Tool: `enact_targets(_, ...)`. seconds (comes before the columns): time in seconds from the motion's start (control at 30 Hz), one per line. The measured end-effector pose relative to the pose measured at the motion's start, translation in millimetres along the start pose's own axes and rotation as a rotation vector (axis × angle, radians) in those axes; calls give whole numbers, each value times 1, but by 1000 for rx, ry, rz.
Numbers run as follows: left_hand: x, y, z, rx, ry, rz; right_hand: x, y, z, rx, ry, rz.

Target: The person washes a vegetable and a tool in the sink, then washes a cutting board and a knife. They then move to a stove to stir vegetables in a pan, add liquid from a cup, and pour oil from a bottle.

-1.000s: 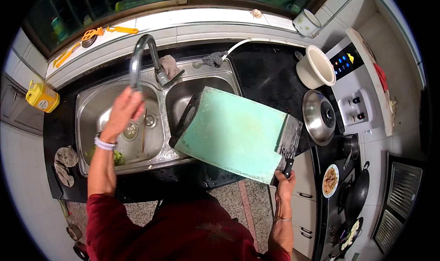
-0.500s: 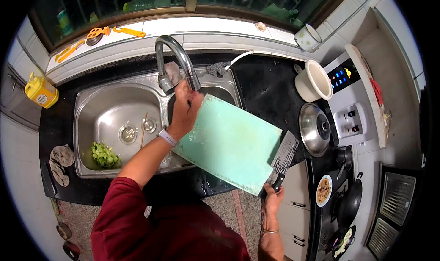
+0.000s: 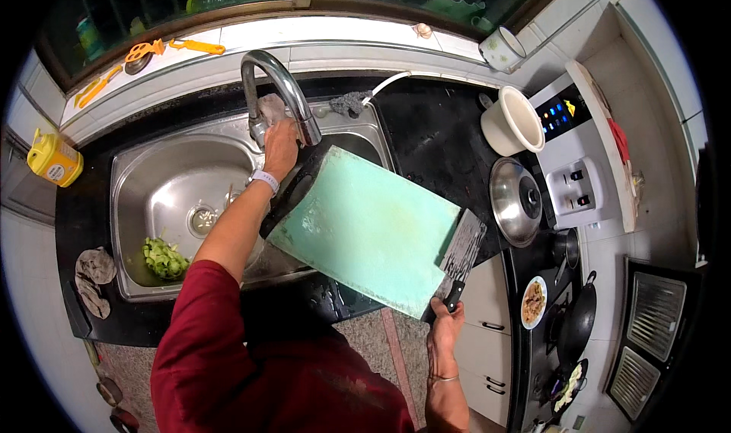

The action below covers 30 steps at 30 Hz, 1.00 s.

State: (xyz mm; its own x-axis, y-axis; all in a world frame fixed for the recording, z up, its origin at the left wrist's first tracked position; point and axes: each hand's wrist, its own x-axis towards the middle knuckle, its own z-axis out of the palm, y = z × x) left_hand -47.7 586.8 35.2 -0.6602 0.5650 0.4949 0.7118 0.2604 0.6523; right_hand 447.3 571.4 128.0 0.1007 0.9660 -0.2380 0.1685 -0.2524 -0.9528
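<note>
Currently, a black desk (image 3: 449, 117) frames a double-basin stainless-steel sink (image 3: 164, 182), where a green cutting board (image 3: 373, 231) slants across the right basin and out past the desk's front edge. A second ago the chrome gooseneck faucet (image 3: 295, 102) reached over the left basin; its spout has since swung right, ending just beside the board's upper corner, so that the outlet stands near the board rather than above the chopped greens (image 3: 165, 258) lying in the left basin. The left hand (image 3: 280, 150) has moved from the spout's end to the faucet's base; whether its grip is closed there cannot be told, the fingers being partly hidden. The right hand (image 3: 447, 323) keeps its grip clenched on the black handle of a broad-bladed cleaver (image 3: 463, 246) at the board's near corner, the blade overlapping the board's right edge. At right, a white water dispenser (image 3: 552, 151) shows a dark panel (image 3: 560, 117) of blue-lit symbols and a yellow mark; at far left, a yellow jug-shaped bottle (image 3: 55, 155) wears a label (image 3: 57, 173) with print too small to make out.
</note>
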Motion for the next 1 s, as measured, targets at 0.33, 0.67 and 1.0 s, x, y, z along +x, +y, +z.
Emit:
enact_targets(0.33,-22,29,-22,-176,44,32,-2,1,1,-65,14,-7)
enact_targets(0.67,-167,125,-42,-364,-566,433,-8,-7,9,11,-2,6)
enact_targets(1.0,-122,63,-25,349,-446,111,-3,29,-2,-16,-42,61)
